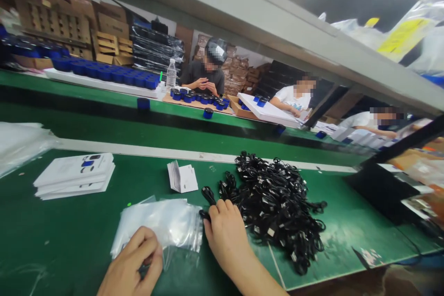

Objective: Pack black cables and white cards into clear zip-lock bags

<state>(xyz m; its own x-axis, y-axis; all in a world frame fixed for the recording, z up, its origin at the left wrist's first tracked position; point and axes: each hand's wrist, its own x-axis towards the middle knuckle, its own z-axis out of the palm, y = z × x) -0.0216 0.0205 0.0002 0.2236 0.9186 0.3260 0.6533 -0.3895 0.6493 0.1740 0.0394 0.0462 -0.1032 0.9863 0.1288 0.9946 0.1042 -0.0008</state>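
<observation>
Loosely heaped, the black cables (274,194) lie coiled.

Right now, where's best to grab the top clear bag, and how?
Probably pinch the top clear bag at its right end, coming from the right. The stack lies flat, with layered edges showing there, so one layer should separate more easily. The left hand covers part of the near-left side; the right hand, a black cable at its fingertips, is beside that end.

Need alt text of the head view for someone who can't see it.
A person's right hand grips a black cable beside a cable pile on a green table, left hand by clear plastic bags. Beyond, people work near blue containers.
</observation>
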